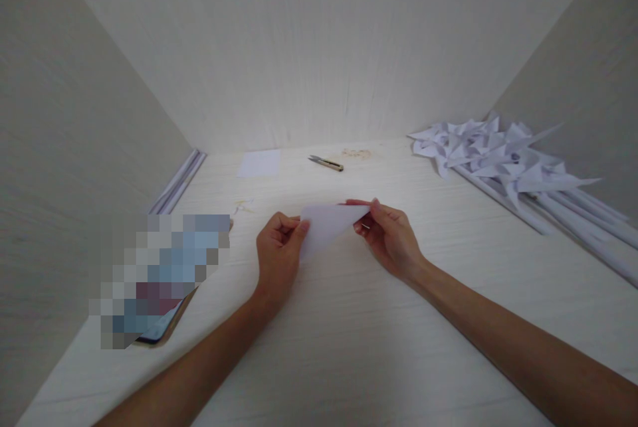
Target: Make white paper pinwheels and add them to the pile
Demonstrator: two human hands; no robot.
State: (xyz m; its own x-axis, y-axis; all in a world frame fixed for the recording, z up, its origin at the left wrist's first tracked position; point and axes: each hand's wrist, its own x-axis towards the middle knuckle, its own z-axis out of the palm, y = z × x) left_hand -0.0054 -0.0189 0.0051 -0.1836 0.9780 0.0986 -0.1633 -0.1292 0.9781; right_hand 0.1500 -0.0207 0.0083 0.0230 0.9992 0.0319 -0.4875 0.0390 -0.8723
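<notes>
**White paper pinched between two hands over a pale desk**

Pale wood-grain desk [349, 347] fills the view, walled on the left, right and far sides by panels of the same finish. On the right, running from far to near, lies a heap of folded paper pinwheels [498, 158] on long white rolled sticks [583, 218]. At the near left a phone [159, 331] lies flat, its screen mostly blurred out. A few white strips [177, 181] lean in the far left corner, with a small white sheet [259, 163] beside them and a small cutter [326, 163], possibly thread snips, further right.

At the centre, a folded white paper [329, 224] is held just above the desk. The left hand [276, 254] is closed on its left corner, thumb and forefinger together; the right hand [389, 234] is clamped on its right tip in the same way.

Such a sheet looks very light, thin and limp, likely to crease or tear if pulled hard. Corners and folded edges seem the best grip, taken with fingertips only.
</notes>
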